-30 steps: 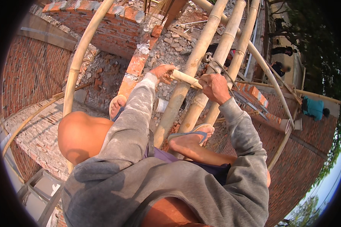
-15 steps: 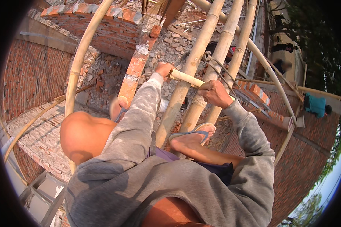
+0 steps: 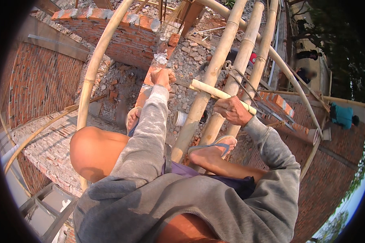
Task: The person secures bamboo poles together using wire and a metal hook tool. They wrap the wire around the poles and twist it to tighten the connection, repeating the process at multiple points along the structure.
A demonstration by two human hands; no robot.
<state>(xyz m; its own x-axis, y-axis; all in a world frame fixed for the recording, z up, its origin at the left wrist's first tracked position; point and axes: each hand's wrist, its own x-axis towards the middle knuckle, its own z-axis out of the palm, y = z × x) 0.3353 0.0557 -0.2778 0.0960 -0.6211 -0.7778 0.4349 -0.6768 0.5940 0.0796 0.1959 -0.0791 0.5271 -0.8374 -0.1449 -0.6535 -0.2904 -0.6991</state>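
Note:
My right hand (image 3: 233, 110) is closed around a short, pale yellow stick (image 3: 212, 91) that lies slantwise above the bamboo poles (image 3: 217, 64). The stick's far end reaches left past the nearest pole; its other end shows beyond my knuckles. Over the narrow brick wall top (image 3: 144, 96), my left hand (image 3: 163, 77) is closed in a fist, apart from the stick. Whatever that fist holds, if anything, is hidden. My right foot, in a blue-strapped sandal (image 3: 217, 148), rests across the poles. My left foot (image 3: 133, 118) is on the wall top.
Brick rubble (image 3: 192, 52) lies below the poles. A white bucket (image 3: 180, 118) stands beside the left pole. A curved bamboo upright (image 3: 94, 73) rises at left. Thin metal bars (image 3: 244, 81) cross near my right hand. A person in teal (image 3: 341, 116) is at far right.
My left hand has come off the stick's left end and moved left and slightly forward, closed. My right hand still grips the stick, which has tilted a little. The whole view has shifted slightly.

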